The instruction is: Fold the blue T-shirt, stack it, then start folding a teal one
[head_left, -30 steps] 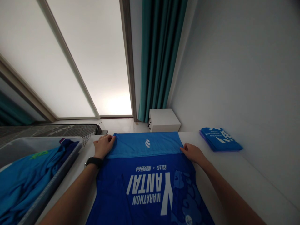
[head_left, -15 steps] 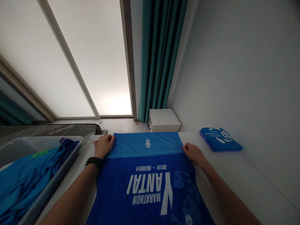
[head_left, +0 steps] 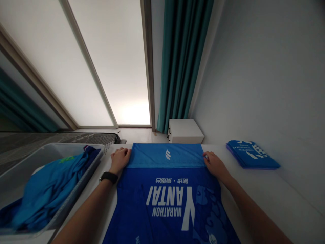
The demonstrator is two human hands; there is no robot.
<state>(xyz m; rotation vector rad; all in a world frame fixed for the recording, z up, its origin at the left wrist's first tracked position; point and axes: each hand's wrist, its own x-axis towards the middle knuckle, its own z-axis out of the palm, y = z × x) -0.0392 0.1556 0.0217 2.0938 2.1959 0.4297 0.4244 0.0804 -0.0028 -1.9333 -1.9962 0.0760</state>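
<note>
my left hand [head_left: 121, 160] is at the left edge of the blue shirt [head_left: 165, 193], fingers curled beside its light-blue band; i cannot tell whether they pinch the cloth. my right hand [head_left: 215, 166] is at the band's right edge, fingers bent, and i cannot tell if those grip either. the shirt lies spread at lower centre of the frame on the white table [head_left: 269, 191]. a bin [head_left: 63, 149] holding blue clothes [head_left: 58, 184] stands lower left; a folded blue stack [head_left: 250, 156] lies at right.
</note>
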